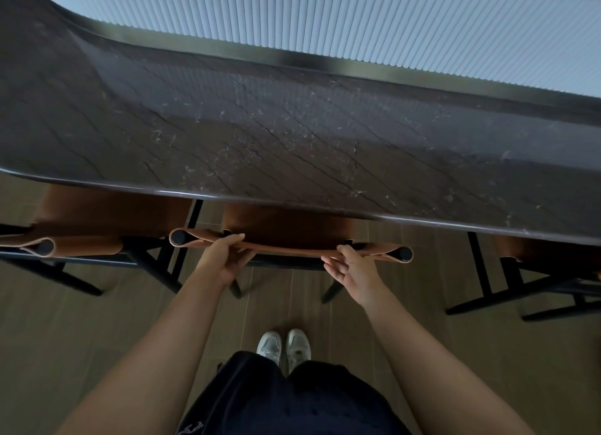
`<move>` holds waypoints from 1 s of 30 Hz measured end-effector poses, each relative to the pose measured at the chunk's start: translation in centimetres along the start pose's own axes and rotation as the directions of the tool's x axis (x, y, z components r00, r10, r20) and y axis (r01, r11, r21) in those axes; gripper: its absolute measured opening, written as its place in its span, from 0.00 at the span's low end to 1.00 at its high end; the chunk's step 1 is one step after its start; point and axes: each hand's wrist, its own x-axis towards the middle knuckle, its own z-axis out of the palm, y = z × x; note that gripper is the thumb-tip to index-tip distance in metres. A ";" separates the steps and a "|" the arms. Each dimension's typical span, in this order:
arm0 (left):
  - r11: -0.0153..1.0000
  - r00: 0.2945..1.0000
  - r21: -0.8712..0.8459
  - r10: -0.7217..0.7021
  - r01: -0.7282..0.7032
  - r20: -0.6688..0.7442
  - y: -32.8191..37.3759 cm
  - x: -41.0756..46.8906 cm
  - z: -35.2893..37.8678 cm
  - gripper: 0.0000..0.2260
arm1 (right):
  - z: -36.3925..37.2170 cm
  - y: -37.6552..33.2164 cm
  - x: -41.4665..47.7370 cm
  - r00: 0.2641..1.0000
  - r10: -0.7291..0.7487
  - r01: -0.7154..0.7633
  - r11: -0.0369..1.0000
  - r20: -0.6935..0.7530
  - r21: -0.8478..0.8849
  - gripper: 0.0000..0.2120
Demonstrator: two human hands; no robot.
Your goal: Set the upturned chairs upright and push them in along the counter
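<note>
From the head view, my left hand (224, 257) and right hand (353, 265) both close their fingers (235, 239) on the leather back strap (292, 250) of the middle chair (286, 226). The strap's long axis runs across, between my hands, equally near each. The desk (292, 148) lies just beyond my fingers, the seat already partly beneath it.

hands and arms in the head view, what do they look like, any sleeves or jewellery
Both arms are bare from wrist to the frame's edge: no sleeves in view. The left hand and right hand wear no gloves, and no watch, ring or bracelet shows.
</note>
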 end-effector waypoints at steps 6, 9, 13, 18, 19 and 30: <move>0.999 0.999 0.014 0.032 -0.032 -0.008 -0.4 -0.6 0.0 0.04 | -0.1 0.1 -0.2 1.000 0.019 -0.019 1.000 0.009 -0.022 0.14; 1.000 1.000 0.010 0.028 -0.028 0.008 -0.5 -0.9 -0.3 0.04 | -0.1 0.2 -0.4 0.999 0.033 -0.033 0.999 0.024 0.003 0.12; 0.999 0.999 0.017 0.034 -0.034 -0.006 -0.5 -1.1 -0.3 0.02 | -0.2 0.1 -0.3 0.999 0.036 -0.035 0.999 0.038 -0.017 0.10; 0.998 0.998 -0.013 0.059 -0.059 -0.037 -0.8 -1.8 0.3 0.04 | -0.3 0.0 -0.4 0.998 0.034 -0.034 0.999 0.047 -0.015 0.11; 0.998 0.997 -0.018 0.065 -0.066 -0.047 -0.9 -1.9 0.5 0.04 | -0.3 0.0 -0.4 0.998 0.034 -0.034 0.999 0.044 -0.012 0.12; 0.979 0.998 0.203 -0.037 0.026 0.048 -2.5 -4.5 2.9 0.08 | 0.9 -0.8 -2.2 0.995 0.077 -0.082 0.993 -0.067 -0.081 0.09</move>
